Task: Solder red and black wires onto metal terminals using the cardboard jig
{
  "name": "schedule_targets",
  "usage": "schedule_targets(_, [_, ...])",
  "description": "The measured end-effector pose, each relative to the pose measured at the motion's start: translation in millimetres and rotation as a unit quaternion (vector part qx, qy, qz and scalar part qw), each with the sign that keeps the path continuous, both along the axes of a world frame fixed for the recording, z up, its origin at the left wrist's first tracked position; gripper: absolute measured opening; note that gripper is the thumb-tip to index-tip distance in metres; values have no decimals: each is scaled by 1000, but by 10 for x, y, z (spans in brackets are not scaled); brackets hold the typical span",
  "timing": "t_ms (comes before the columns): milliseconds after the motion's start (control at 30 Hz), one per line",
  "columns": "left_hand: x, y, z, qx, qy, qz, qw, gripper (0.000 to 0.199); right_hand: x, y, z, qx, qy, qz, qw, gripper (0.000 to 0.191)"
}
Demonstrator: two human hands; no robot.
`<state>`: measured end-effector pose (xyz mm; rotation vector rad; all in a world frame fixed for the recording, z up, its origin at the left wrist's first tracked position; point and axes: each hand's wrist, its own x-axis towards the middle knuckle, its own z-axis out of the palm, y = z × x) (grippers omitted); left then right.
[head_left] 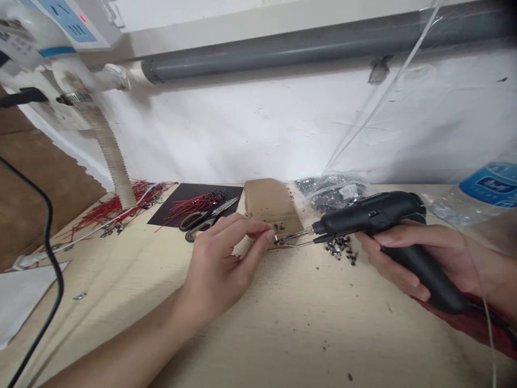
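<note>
My right hand [428, 250] is wrapped around the grip of a black soldering gun [374, 215]. The gun's thin metal tip and a curved feed tube point left, down to the front edge of a brown cardboard piece [272, 202]. Just left of that tip, my left hand [226, 253] pinches thumb and forefinger together on something tiny. A small whitish bit shows at the fingertips, but its kind cannot be made out. Dark specks lie on the cardboard around the tip. Beneath the gun's nose is a heap of small black-and-metal parts [341, 249].
Scissors [202, 223] and red wires [189, 205] lie on a black sheet [159, 215]. More red wires [105, 210] are piled near a ribbed hose [107, 145]. Plastic bags of parts [335, 191] and a bottle [484, 186] stand by the wall. A black cable [50, 231] hangs at left.
</note>
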<state>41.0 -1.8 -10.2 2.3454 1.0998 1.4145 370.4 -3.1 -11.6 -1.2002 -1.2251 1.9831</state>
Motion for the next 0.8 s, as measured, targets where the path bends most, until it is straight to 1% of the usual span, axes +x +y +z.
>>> schedule_targets(67, [-3,-2,-4,3,0,-1,1000,7,-2,-5,4,-26,6,-28,999,30])
schedule_targets(133, [-3,-2,-9,5,-1,-2,1000,7,-9,-4,5,-40,14,-38,998,30])
schedule_targets(400, [21,-5,-6,16,-10,-18,1000,8,-10,-13,-22,-16,26,-27,999,32])
schedule_targets(467, [24,-10,-6,19,-12,-25,999,9,-3,-13,-14,-21,20,-16,999,35])
schedule_targets(600, [32,-9,-9,25,-14,-34,999,10,-4,-17,0,-40,10,-25,999,36])
schedule_targets(800, [45,-4,-18,24,-16,-36,999,10,4,-33,-42,-23,22,-17,999,39])
